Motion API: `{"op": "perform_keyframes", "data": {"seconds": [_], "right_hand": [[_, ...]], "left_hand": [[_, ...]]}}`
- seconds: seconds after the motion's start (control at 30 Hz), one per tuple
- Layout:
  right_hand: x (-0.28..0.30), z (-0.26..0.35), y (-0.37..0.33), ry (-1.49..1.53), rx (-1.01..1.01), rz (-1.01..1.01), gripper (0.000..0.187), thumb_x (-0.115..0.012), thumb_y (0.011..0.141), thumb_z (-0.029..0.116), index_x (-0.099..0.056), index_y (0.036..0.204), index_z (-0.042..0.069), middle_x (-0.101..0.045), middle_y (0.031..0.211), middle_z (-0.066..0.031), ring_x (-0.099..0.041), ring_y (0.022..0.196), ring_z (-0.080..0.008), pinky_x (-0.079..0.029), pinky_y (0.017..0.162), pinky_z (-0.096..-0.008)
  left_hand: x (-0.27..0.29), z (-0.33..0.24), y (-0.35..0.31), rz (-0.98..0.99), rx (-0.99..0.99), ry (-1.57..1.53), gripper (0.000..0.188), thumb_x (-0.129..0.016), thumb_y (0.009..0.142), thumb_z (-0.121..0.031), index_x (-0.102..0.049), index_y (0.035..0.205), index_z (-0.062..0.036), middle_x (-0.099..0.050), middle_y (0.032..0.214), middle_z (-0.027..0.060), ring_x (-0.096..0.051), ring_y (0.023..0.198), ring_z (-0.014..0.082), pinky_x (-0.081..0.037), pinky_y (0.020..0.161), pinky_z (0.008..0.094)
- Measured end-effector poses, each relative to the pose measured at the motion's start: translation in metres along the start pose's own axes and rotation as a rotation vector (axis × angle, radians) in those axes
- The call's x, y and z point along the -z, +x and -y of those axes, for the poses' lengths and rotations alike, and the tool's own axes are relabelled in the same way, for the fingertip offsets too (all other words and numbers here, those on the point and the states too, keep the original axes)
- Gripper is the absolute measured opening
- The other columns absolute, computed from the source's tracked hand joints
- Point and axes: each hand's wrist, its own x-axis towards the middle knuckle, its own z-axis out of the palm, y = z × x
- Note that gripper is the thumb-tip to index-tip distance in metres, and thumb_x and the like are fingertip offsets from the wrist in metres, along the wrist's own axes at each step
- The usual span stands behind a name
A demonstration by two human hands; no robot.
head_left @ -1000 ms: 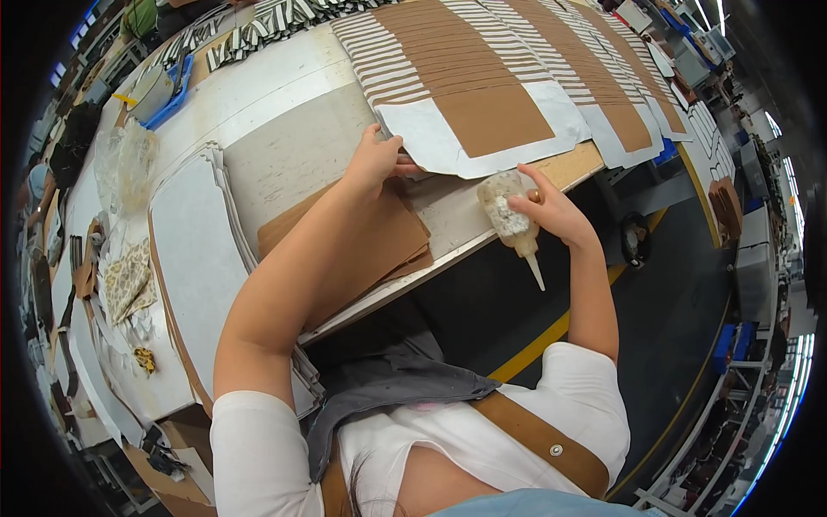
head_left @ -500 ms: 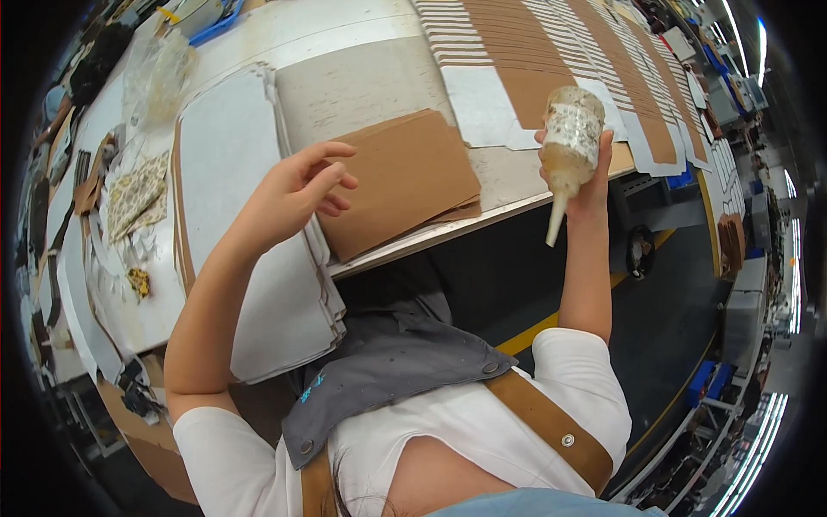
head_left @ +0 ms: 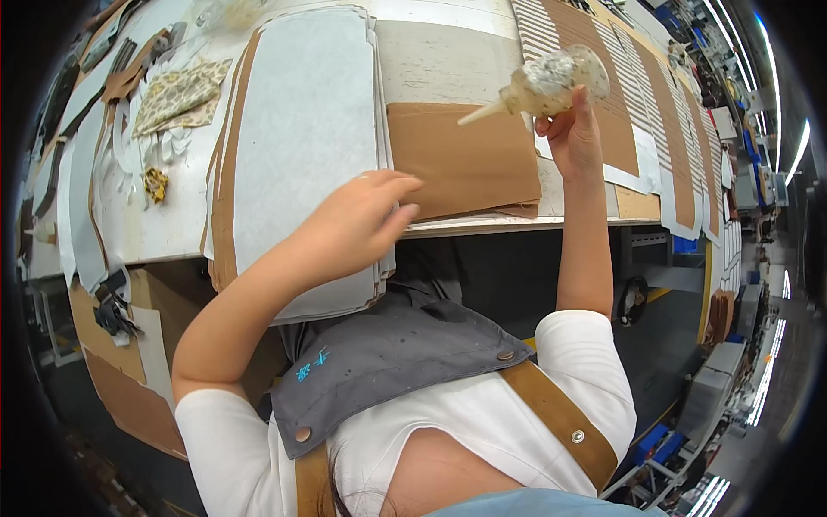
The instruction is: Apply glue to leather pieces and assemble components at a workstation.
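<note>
My right hand (head_left: 572, 136) is wrapped round a cloudy, stained squeeze bottle (head_left: 560, 82) with a long pale nozzle. The bottle lies tilted on its side in the air, its nozzle pointing left and slightly down over a stack of brown sheets (head_left: 465, 159). My left hand (head_left: 366, 214) is a little smeared, with its thumb and fingers apart and nothing between them. It hovers over the right edge of a tall stack of white sheets (head_left: 306, 112), beside the near left corner of the brown ones.
Rows of overlapping brown and white strips (head_left: 594, 95) cover the table's right part. At the left lie a folded leopard-print cloth (head_left: 183, 95), a yellow scrap (head_left: 156, 184) and loose pale strips. The white table's front edge (head_left: 482, 226) runs just before my apron (head_left: 405, 358).
The squeeze bottle has swung from nozzle down to nearly level, nozzle leftward. My left hand has moved toward the near left corner of the brown stack. The whole view has shifted.
</note>
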Motion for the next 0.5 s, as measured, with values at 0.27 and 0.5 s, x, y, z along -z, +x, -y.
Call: {"op": "perform_keyframes", "data": {"seconds": [0.27,0.5], "right_hand": [[-0.008,0.004,0.004,-0.166,0.179,0.003,0.050,-0.056,0.083,0.047,-0.049,0.101,0.001,-0.060,0.081,-0.0076,-0.058,0.059,-0.0142,-0.044,0.044,-0.0233],[-0.003,-0.003,0.009,-0.104,0.135,-0.004,0.053,-0.058,0.081,0.048,-0.048,0.102,0.000,-0.059,0.082,-0.0083,-0.059,0.060,-0.0151,-0.047,0.046,-0.0241]], "left_hand": [[-0.071,0.019,0.072,-0.153,-0.129,0.558,0.044,-0.050,0.086,-0.025,-0.044,0.117,0.0066,-0.039,0.126,0.0213,-0.038,0.116,0.0389,-0.027,0.100,0.0476],[-0.079,0.009,0.083,-0.060,-0.112,0.540,0.040,-0.054,0.082,-0.024,-0.049,0.110,0.0036,-0.045,0.112,0.0162,-0.039,0.113,0.0335,-0.028,0.099,0.0478]]}}
